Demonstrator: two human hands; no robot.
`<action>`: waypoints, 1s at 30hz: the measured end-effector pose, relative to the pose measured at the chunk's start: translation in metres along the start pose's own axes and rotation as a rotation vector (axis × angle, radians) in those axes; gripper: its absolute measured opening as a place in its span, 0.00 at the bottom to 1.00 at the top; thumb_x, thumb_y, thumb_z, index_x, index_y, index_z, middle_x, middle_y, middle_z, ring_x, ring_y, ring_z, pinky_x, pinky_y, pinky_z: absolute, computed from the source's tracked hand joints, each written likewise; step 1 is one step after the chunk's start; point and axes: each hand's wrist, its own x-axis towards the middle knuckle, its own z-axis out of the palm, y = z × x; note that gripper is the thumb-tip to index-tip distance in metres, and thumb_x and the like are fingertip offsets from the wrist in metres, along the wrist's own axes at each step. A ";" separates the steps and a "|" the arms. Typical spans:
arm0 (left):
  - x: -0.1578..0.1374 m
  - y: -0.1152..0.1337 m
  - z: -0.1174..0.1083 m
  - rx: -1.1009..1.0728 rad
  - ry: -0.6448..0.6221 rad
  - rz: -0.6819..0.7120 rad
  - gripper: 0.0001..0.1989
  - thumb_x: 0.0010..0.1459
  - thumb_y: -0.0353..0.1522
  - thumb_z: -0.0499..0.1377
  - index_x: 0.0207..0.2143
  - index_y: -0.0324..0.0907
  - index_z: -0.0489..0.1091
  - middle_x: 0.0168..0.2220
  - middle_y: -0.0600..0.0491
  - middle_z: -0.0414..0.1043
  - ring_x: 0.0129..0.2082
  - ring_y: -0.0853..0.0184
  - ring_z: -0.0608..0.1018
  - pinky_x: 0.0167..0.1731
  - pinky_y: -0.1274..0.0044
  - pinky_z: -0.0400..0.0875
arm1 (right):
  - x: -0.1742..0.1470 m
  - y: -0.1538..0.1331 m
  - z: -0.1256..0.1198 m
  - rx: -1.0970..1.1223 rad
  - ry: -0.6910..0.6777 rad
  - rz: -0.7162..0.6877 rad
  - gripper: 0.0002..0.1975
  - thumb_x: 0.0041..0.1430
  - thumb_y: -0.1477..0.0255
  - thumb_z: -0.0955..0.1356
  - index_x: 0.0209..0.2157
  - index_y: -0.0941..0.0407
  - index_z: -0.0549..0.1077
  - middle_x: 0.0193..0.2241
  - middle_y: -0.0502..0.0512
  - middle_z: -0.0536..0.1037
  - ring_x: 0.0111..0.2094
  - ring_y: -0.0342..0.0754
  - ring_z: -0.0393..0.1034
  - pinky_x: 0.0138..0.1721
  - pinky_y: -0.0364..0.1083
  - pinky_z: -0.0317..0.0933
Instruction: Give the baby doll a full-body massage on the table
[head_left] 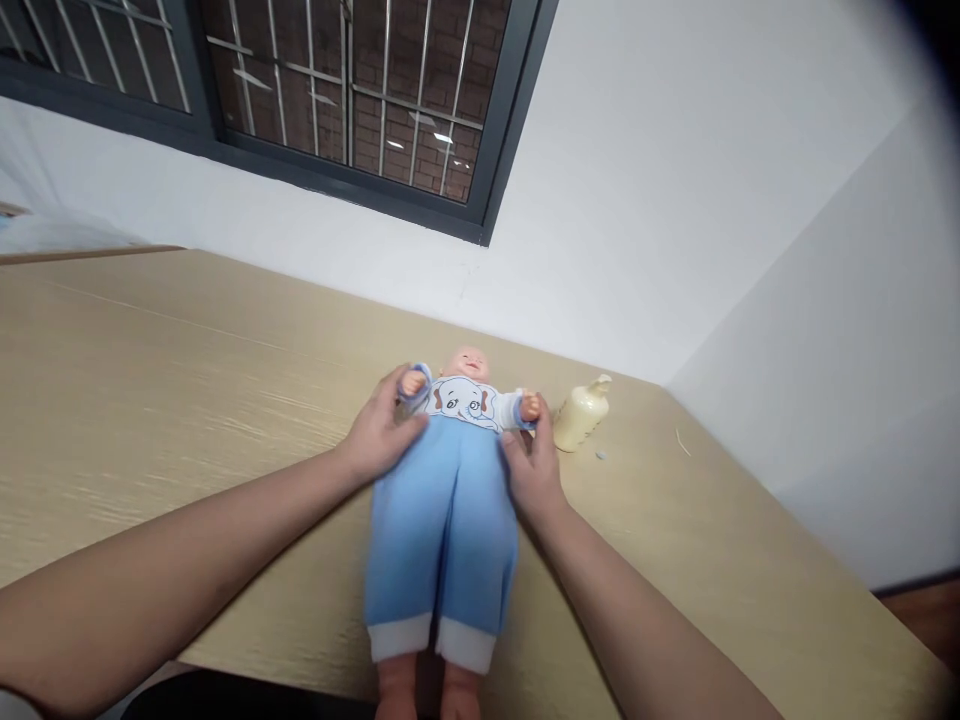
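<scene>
A baby doll [450,510] lies on its back on the wooden table, its feet towards me. It wears blue trousers with white cuffs and a white top with an animal face on the chest. My left hand [382,430] grips the doll's side and arm at the left, thumb at the waist. On the other side my right hand [538,468] holds the doll by its sleeve and waist, fingers behind the small arm. Parts of my fingers are hidden by the doll's arms. A cream pump bottle [583,415] stands just beyond my right hand.
The table [225,380] meets a white wall [637,200] at the back, below a barred window [352,90]. A small blue piece [601,455] lies by the bottle. A thin pale strand [682,442] lies farther right. Clear plastic [67,230] shows at far left.
</scene>
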 end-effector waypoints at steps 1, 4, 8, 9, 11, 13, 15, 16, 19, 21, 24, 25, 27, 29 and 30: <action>-0.005 0.004 0.000 0.127 -0.119 0.116 0.34 0.53 0.38 0.65 0.62 0.43 0.63 0.62 0.44 0.66 0.61 0.52 0.69 0.62 0.60 0.63 | -0.003 -0.005 0.001 -0.058 -0.062 -0.052 0.38 0.63 0.61 0.67 0.69 0.52 0.50 0.68 0.60 0.58 0.69 0.56 0.52 0.68 0.60 0.48; -0.012 0.012 0.001 0.463 -0.354 0.369 0.41 0.58 0.39 0.61 0.69 0.37 0.51 0.69 0.39 0.54 0.69 0.50 0.57 0.67 0.58 0.51 | -0.009 -0.015 0.002 -0.235 -0.240 -0.172 0.40 0.62 0.61 0.68 0.71 0.52 0.48 0.71 0.59 0.51 0.72 0.57 0.43 0.69 0.62 0.44; -0.011 0.015 0.002 0.648 -0.444 0.421 0.41 0.60 0.41 0.59 0.70 0.36 0.49 0.71 0.38 0.50 0.71 0.49 0.53 0.68 0.57 0.50 | -0.010 -0.022 0.002 -0.372 -0.372 -0.197 0.40 0.62 0.60 0.68 0.70 0.50 0.50 0.72 0.56 0.48 0.73 0.58 0.36 0.69 0.63 0.43; -0.011 0.016 0.002 0.670 -0.461 0.425 0.40 0.60 0.41 0.59 0.70 0.36 0.50 0.71 0.39 0.50 0.71 0.49 0.52 0.68 0.57 0.49 | -0.010 -0.023 0.002 -0.389 -0.384 -0.191 0.40 0.61 0.60 0.68 0.70 0.49 0.51 0.72 0.55 0.48 0.73 0.58 0.35 0.69 0.64 0.43; -0.011 0.018 0.002 0.697 -0.481 0.430 0.40 0.60 0.41 0.59 0.70 0.37 0.51 0.71 0.39 0.50 0.71 0.49 0.52 0.68 0.57 0.49 | -0.010 -0.025 0.002 -0.414 -0.399 -0.187 0.39 0.60 0.60 0.69 0.70 0.48 0.52 0.72 0.55 0.48 0.73 0.59 0.36 0.69 0.64 0.44; -0.011 0.019 0.002 0.713 -0.492 0.431 0.40 0.60 0.41 0.59 0.70 0.37 0.52 0.71 0.39 0.51 0.71 0.48 0.53 0.68 0.57 0.50 | -0.011 -0.026 0.002 -0.432 -0.408 -0.189 0.39 0.60 0.61 0.69 0.70 0.49 0.54 0.72 0.55 0.47 0.73 0.59 0.36 0.69 0.63 0.44; -0.011 0.020 0.003 0.722 -0.500 0.435 0.39 0.60 0.41 0.59 0.70 0.38 0.52 0.70 0.39 0.51 0.70 0.48 0.53 0.67 0.57 0.50 | -0.011 -0.028 0.002 -0.449 -0.413 -0.188 0.40 0.59 0.61 0.69 0.69 0.49 0.54 0.72 0.55 0.47 0.73 0.60 0.36 0.69 0.63 0.45; -0.011 0.020 0.003 0.725 -0.502 0.437 0.39 0.60 0.41 0.59 0.70 0.38 0.52 0.70 0.39 0.51 0.70 0.48 0.53 0.67 0.57 0.50 | -0.011 -0.028 0.002 -0.460 -0.417 -0.187 0.40 0.59 0.61 0.69 0.69 0.49 0.54 0.72 0.55 0.46 0.73 0.60 0.36 0.69 0.63 0.45; -0.011 0.021 0.003 0.738 -0.503 0.438 0.39 0.60 0.41 0.58 0.70 0.38 0.52 0.71 0.38 0.50 0.70 0.47 0.53 0.67 0.56 0.50 | -0.010 -0.029 0.002 -0.488 -0.432 -0.183 0.40 0.58 0.61 0.70 0.69 0.49 0.54 0.72 0.55 0.45 0.73 0.60 0.36 0.69 0.63 0.45; -0.012 0.022 0.004 0.752 -0.507 0.437 0.39 0.60 0.40 0.58 0.70 0.38 0.51 0.71 0.38 0.50 0.70 0.47 0.53 0.67 0.56 0.50 | -0.009 -0.030 0.001 -0.499 -0.441 -0.183 0.40 0.58 0.61 0.70 0.69 0.49 0.54 0.72 0.55 0.45 0.73 0.60 0.35 0.69 0.63 0.45; -0.012 0.023 0.004 0.766 -0.513 0.434 0.40 0.60 0.41 0.58 0.71 0.37 0.51 0.71 0.38 0.49 0.71 0.48 0.52 0.67 0.57 0.50 | -0.008 -0.030 0.001 -0.509 -0.447 -0.185 0.40 0.58 0.61 0.69 0.69 0.49 0.54 0.72 0.55 0.47 0.73 0.60 0.35 0.69 0.63 0.45; -0.012 0.024 0.004 0.767 -0.514 0.434 0.39 0.61 0.41 0.58 0.71 0.37 0.51 0.71 0.39 0.49 0.71 0.48 0.52 0.68 0.57 0.49 | -0.008 -0.030 0.001 -0.510 -0.446 -0.188 0.40 0.58 0.61 0.69 0.69 0.49 0.54 0.72 0.55 0.47 0.73 0.60 0.35 0.69 0.63 0.45; -0.012 0.024 0.004 0.760 -0.511 0.438 0.39 0.61 0.40 0.57 0.70 0.37 0.51 0.71 0.39 0.50 0.71 0.48 0.52 0.68 0.58 0.49 | -0.009 -0.030 0.002 -0.503 -0.443 -0.194 0.40 0.58 0.62 0.69 0.69 0.50 0.54 0.72 0.55 0.48 0.73 0.60 0.35 0.69 0.63 0.45; -0.012 0.023 0.004 0.740 -0.499 0.437 0.39 0.60 0.40 0.58 0.70 0.37 0.52 0.71 0.40 0.50 0.71 0.49 0.52 0.68 0.59 0.49 | -0.010 -0.029 0.003 -0.482 -0.425 -0.193 0.39 0.58 0.63 0.69 0.69 0.49 0.55 0.72 0.55 0.49 0.73 0.60 0.36 0.69 0.64 0.45; -0.013 0.022 0.004 0.723 -0.485 0.433 0.39 0.60 0.40 0.58 0.70 0.37 0.52 0.70 0.40 0.51 0.71 0.50 0.53 0.68 0.59 0.49 | -0.010 -0.028 0.004 -0.466 -0.410 -0.191 0.39 0.58 0.63 0.69 0.69 0.50 0.55 0.71 0.56 0.49 0.73 0.60 0.36 0.69 0.64 0.46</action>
